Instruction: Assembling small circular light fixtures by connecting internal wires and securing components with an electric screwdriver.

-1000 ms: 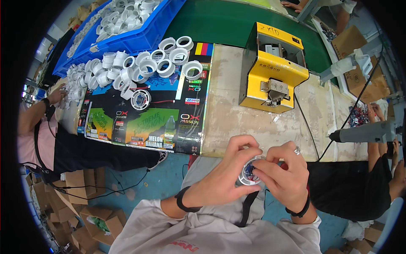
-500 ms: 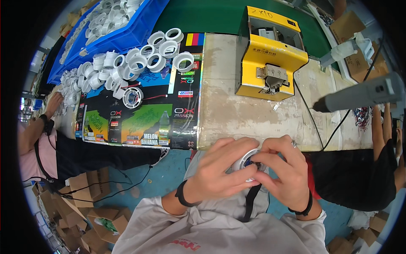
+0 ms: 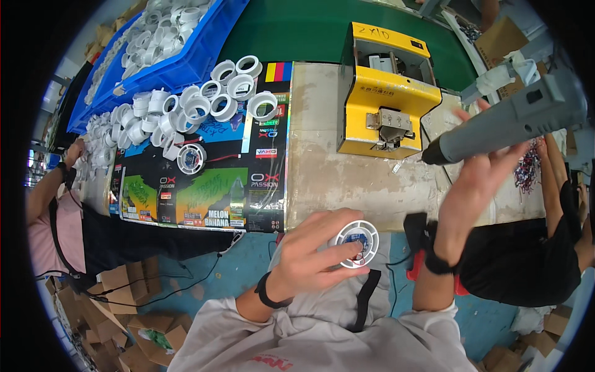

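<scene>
My left hand [image 3: 319, 251] is closed on a round white plastic housing [image 3: 374, 239], its thumb over the open face. A blue circuit board [image 3: 354, 238] with small wires sits inside the ring. Up at the right, my right hand [image 3: 480, 183] is wrapped round a grey electric screwdriver [image 3: 514, 118] from behind. Its blurred fingertips show above the tool, with more of the hand below; the tool hides the rest of the grip. The screwdriver's black nose points left, over the bench near a yellow machine [image 3: 390, 93].
Several white plastic rings [image 3: 198, 106] are heaped at the bench's left, before a blue bin [image 3: 167, 73] of more rings. Another housing with a board [image 3: 191, 159] and red wires lies on printed sheeting [image 3: 204, 198]. Co-workers sit at both sides. Cardboard boxes [image 3: 127, 282] stand on the floor.
My right hand has left the housing and moved up and right to the screwdriver, which has shifted left. My left hand still holds the housing, its open face now more visible.
</scene>
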Action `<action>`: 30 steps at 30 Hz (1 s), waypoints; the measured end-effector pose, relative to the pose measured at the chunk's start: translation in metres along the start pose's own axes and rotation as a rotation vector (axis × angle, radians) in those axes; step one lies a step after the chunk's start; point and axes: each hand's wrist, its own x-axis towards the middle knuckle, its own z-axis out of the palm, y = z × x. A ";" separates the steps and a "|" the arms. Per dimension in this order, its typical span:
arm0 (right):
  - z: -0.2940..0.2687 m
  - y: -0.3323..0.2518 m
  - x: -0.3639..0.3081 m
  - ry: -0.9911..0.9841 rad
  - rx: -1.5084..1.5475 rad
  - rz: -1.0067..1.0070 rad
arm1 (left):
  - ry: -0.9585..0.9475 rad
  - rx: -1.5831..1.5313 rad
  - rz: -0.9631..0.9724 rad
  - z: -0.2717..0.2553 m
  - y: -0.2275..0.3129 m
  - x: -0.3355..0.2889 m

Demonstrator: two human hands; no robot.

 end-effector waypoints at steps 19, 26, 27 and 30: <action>0.027 0.040 0.009 -0.284 0.462 0.155 | 0.083 0.072 -0.129 -0.017 -0.022 -0.010; 0.012 -0.030 -0.011 -0.551 0.825 0.071 | 0.112 0.037 -0.130 -0.010 -0.021 -0.001; 0.010 -0.037 -0.016 -0.545 0.820 0.131 | 0.120 0.018 -0.113 -0.008 -0.022 0.001; 0.012 -0.039 -0.023 -0.570 0.847 0.203 | 0.132 0.020 -0.094 -0.007 -0.019 0.002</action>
